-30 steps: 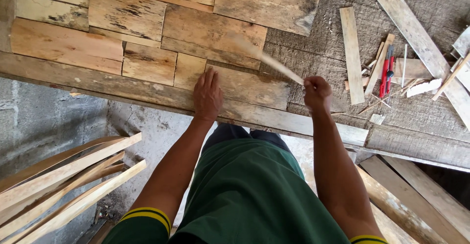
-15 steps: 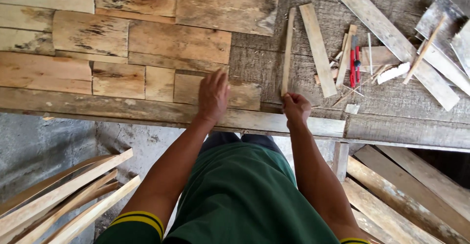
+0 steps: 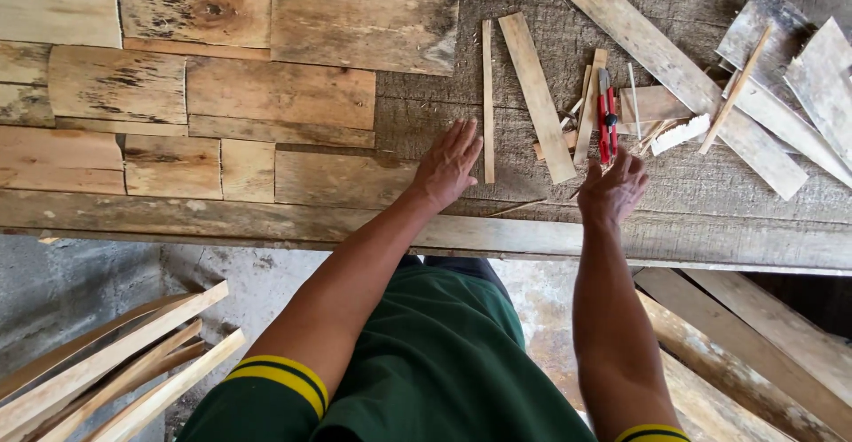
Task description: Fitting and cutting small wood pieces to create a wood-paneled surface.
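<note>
Over on the left you've got the patchwork of flat, weathered brown wood panels [image 3: 231, 96] laid edge to edge on the grey wooden tabletop [image 3: 710, 220]. Your left hand [image 3: 448, 165] lies open and flat, palm down, at the right end of the lowest panel, fingertips just beside a thin pale wood strip [image 3: 487, 96]. A wider pale slat [image 3: 537, 96] sits right of that. Your right hand [image 3: 612, 189] is open, fingers spread, gripping nothing, just below the red-handled utility knife [image 3: 607, 118] lying among the offcuts.
</note>
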